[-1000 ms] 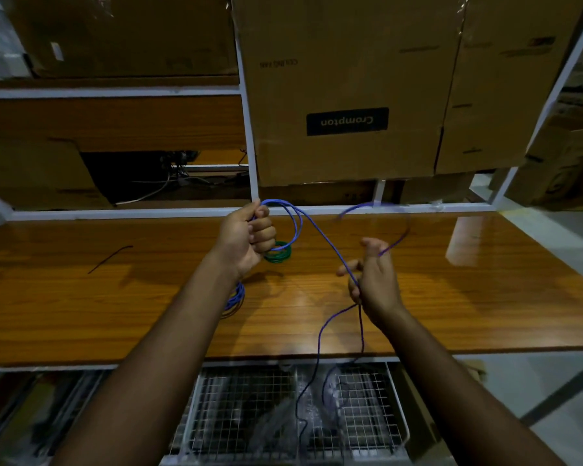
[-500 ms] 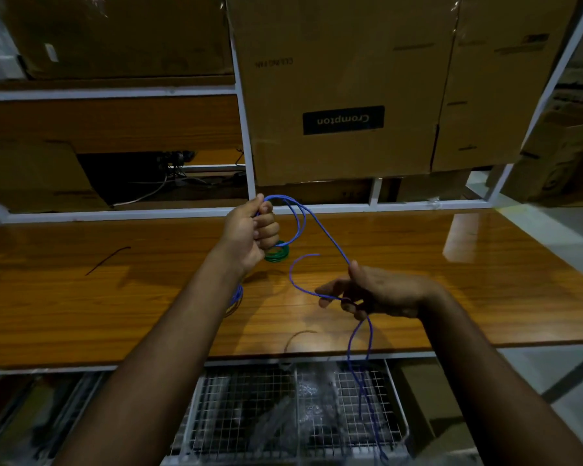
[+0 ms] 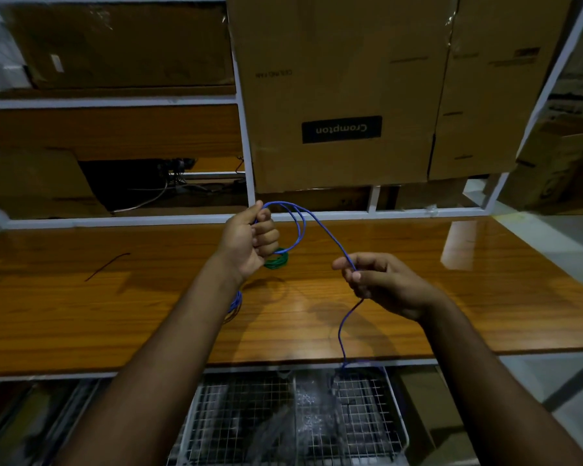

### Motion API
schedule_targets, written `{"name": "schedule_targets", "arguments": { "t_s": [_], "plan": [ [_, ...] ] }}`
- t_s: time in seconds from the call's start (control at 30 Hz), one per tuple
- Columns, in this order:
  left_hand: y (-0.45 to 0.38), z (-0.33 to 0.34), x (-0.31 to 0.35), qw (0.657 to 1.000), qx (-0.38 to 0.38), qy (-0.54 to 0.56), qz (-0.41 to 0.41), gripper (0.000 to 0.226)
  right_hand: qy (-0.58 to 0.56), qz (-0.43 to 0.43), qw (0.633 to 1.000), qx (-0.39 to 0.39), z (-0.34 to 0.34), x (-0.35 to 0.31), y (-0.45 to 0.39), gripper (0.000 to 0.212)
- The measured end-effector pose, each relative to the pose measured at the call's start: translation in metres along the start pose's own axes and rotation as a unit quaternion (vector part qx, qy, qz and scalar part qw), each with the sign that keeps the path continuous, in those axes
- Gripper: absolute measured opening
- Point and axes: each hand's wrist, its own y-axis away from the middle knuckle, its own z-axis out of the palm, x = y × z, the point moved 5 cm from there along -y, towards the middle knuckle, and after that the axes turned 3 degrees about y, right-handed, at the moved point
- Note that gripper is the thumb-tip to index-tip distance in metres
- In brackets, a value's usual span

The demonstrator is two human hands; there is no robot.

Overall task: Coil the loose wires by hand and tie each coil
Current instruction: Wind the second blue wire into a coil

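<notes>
My left hand (image 3: 249, 240) is fisted around a blue wire (image 3: 320, 227), with two or three loops arching out of the fist to the right. From there the wire runs down to my right hand (image 3: 381, 284), which pinches it between thumb and fingers above the wooden table (image 3: 115, 314). The loose tail drops from the right hand over the table's front edge. A green coil (image 3: 278, 261) lies on the table just behind my left hand. Part of another blue coil (image 3: 235, 302) shows beside my left forearm.
A thin dark wire piece (image 3: 106, 265) lies on the table at the left. A wire-mesh basket (image 3: 293, 418) sits below the front edge. Large cardboard boxes (image 3: 344, 95) stand on the white-framed shelving behind the table.
My right hand swung down from shoulder height, then slid right along the wire, straightening the stretch between my hands. The free loop by the right hand is gone. My left hand stayed put.
</notes>
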Motion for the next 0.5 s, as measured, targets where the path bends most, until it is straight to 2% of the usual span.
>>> {"name": "schedule_targets", "arguments": {
  "t_s": [0.1,0.17,0.27,0.33,0.4,0.47,0.5],
  "plan": [
    [0.007,0.005,-0.004,0.997,-0.048,0.033,-0.055,0.046,-0.012,0.018,0.994,0.105,-0.011,0.012,-0.001,0.026],
    [0.011,0.011,-0.011,0.993,-0.075,0.027,-0.082,0.043,0.067,0.022,0.979,0.191,-0.014,0.016,-0.001,0.020],
    [0.010,0.014,-0.021,0.994,-0.073,0.019,-0.083,0.040,0.206,0.041,0.943,0.258,0.003,0.014,-0.004,0.015],
    [0.006,0.011,-0.023,0.996,-0.060,0.020,-0.068,0.041,0.339,0.060,0.895,0.284,0.021,0.009,-0.006,0.007],
    [0.004,0.007,-0.025,0.997,-0.043,0.025,-0.057,0.045,0.496,0.068,0.817,0.286,0.040,0.000,-0.007,0.003],
    [0.003,0.004,-0.026,0.998,-0.029,0.020,-0.048,0.047,0.607,0.047,0.751,0.255,0.059,-0.010,-0.007,0.004],
    [0.004,0.003,-0.027,0.999,-0.024,0.015,-0.043,0.046,0.633,0.032,0.739,0.229,0.067,-0.016,-0.006,0.006]
  ]
}}
